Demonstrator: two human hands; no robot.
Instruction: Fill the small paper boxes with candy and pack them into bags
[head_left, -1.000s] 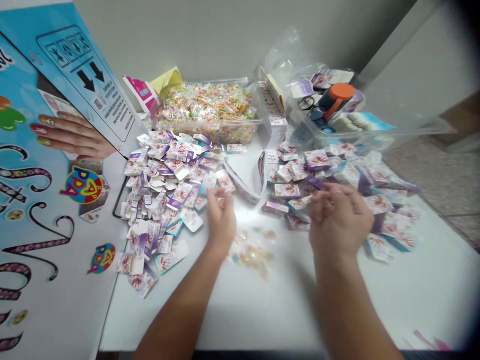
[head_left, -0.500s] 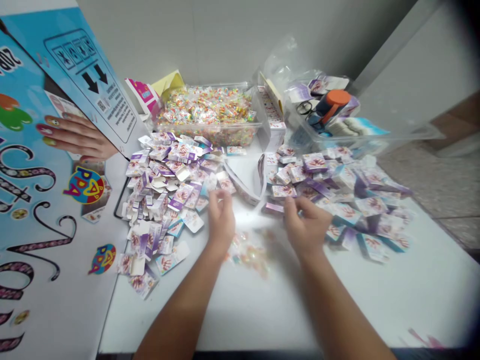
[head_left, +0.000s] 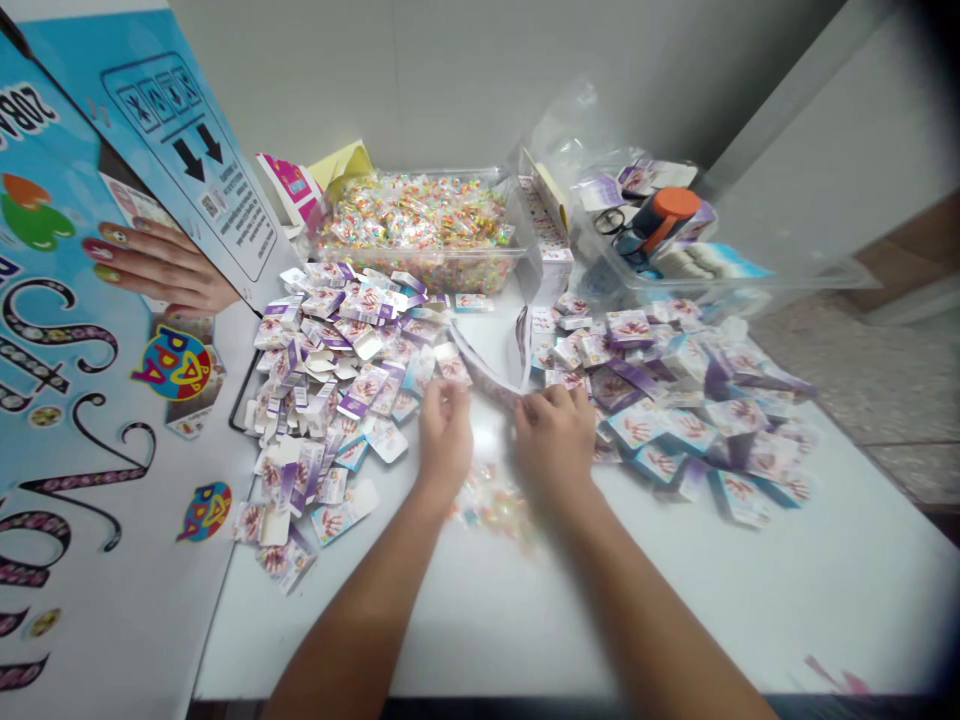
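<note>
White surface (head_left: 750,600), blue printed poster (head_left: 75,400) along its left. Flat box blanks (head_left: 337,370) heaped left, folded small boxes (head_left: 690,410) heaped right. Clear sticker packets (head_left: 495,505) between. Left hand (head_left: 444,440), right hand (head_left: 555,440) curled close together above packets; contents unclear.

"PDA" logo sticker (head_left: 174,364) on poster (head_left: 90,450)

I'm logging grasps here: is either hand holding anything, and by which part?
Cannot be told. The left hand and right hand are curled, backs to the camera, beside the small packets; their fingers hide any hold.
</note>
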